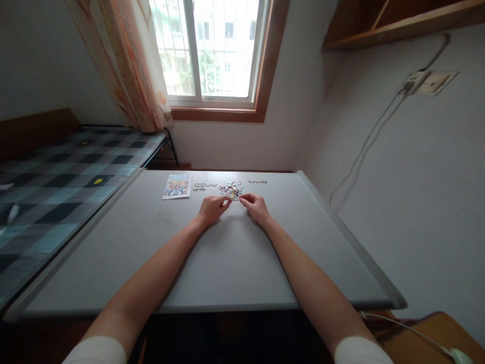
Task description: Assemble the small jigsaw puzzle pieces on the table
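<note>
My left hand (214,208) and my right hand (255,206) come together at the near edge of a pile of small jigsaw pieces (232,188). Thumb and forefinger are pinched on each hand. A small jigsaw piece (235,198) appears between the two sets of fingertips; its picture is too small to make out. Left of the pile lie short joined strips of jigsaw pieces (199,186), and another strip of pieces (257,181) lies to the right. A colourful picture sheet (177,186) rests flat beyond my left hand.
The grey-white table (235,263) has raised rounded edges. To the left stands a bed with a checked cover (87,167). A window (223,50) and curtain (132,65) are ahead. Cables (359,151) hang along the right wall, and a wooden stool (435,336) is at lower right.
</note>
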`<action>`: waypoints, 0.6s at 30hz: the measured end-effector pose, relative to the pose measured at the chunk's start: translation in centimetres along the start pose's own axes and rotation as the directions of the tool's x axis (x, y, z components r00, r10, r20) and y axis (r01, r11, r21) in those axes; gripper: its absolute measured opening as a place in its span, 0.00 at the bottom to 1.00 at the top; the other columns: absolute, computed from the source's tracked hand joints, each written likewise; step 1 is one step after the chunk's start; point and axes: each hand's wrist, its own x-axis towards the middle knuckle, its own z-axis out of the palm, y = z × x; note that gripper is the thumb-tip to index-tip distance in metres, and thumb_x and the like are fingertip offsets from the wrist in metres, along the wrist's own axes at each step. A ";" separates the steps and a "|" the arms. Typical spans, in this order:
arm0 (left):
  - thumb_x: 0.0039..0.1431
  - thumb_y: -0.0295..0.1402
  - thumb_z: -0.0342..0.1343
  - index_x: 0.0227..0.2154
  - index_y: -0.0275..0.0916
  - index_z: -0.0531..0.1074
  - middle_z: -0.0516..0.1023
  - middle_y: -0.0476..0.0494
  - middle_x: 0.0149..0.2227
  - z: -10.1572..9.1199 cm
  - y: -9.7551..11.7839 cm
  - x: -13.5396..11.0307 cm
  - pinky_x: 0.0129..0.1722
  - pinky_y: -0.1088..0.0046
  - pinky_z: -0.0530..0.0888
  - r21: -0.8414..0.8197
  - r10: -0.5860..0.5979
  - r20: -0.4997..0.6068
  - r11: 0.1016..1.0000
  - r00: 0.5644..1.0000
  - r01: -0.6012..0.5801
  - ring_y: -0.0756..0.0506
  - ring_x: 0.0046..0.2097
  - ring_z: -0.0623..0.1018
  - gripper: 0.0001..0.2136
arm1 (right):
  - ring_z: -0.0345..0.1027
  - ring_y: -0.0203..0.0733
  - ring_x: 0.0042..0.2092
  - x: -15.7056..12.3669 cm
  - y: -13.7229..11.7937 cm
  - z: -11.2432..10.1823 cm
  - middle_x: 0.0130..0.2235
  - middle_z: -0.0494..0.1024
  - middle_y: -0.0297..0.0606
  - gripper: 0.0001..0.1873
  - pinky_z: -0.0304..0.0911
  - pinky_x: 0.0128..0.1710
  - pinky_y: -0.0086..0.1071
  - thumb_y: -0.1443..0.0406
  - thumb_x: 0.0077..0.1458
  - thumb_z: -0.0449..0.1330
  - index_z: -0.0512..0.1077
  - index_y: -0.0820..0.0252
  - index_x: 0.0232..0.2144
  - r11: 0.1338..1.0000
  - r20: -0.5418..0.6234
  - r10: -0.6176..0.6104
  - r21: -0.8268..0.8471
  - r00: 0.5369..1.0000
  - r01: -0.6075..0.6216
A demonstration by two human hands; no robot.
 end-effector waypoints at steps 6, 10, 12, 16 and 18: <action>0.58 0.35 0.53 0.33 0.44 0.78 0.70 0.54 0.18 0.2 0.0 0.0 0.26 0.78 0.60 -0.013 0.024 0.015 1.000 1.000 -0.023 0.53 0.21 0.67 0.09 | 0.70 0.40 0.33 0.0 0.1 0.0 0.30 0.78 0.39 0.13 0.64 0.35 0.33 0.59 0.43 0.61 0.75 0.62 0.28 0.999 0.007 -0.014 -0.046 1.000 0.015; 0.59 0.36 0.52 0.34 0.44 0.78 0.69 0.54 0.17 0.3 -0.1 0.0 0.26 0.78 0.60 -0.021 0.002 -0.002 1.000 1.000 -0.003 0.53 0.21 0.67 0.10 | 0.70 0.40 0.32 -0.1 0.0 0.0 0.30 0.78 0.39 0.13 0.64 0.35 0.33 0.58 0.44 0.61 0.75 0.63 0.29 0.998 0.015 -0.012 -0.064 1.000 0.013; 0.59 0.36 0.52 0.34 0.44 0.78 0.69 0.54 0.17 0.3 -0.2 0.0 0.26 0.78 0.60 -0.025 0.001 -0.006 1.000 1.000 -0.001 0.54 0.21 0.67 0.10 | 0.70 0.40 0.32 -0.1 0.0 0.0 0.30 0.78 0.39 0.13 0.63 0.34 0.32 0.58 0.44 0.60 0.75 0.63 0.29 0.997 0.023 -0.015 -0.076 1.000 0.017; 0.58 0.35 0.51 0.35 0.44 0.78 0.69 0.54 0.18 0.4 -0.2 0.0 0.26 0.78 0.59 -0.033 0.001 -0.011 0.999 1.000 -0.002 0.54 0.21 0.66 0.10 | 0.67 0.38 0.29 -0.2 -0.1 0.0 0.28 0.77 0.38 0.14 0.62 0.30 0.30 0.58 0.46 0.59 0.76 0.63 0.30 0.993 0.037 -0.012 -0.114 0.999 0.016; 0.59 0.35 0.51 0.36 0.44 0.78 0.69 0.54 0.18 0.4 -0.2 0.0 0.26 0.78 0.59 -0.042 -0.002 -0.016 0.999 1.000 0.002 0.54 0.21 0.66 0.10 | 0.65 0.37 0.27 -0.2 -0.2 0.1 0.27 0.76 0.37 0.15 0.60 0.28 0.30 0.58 0.46 0.59 0.76 0.63 0.31 0.992 0.047 -0.008 -0.128 0.999 0.014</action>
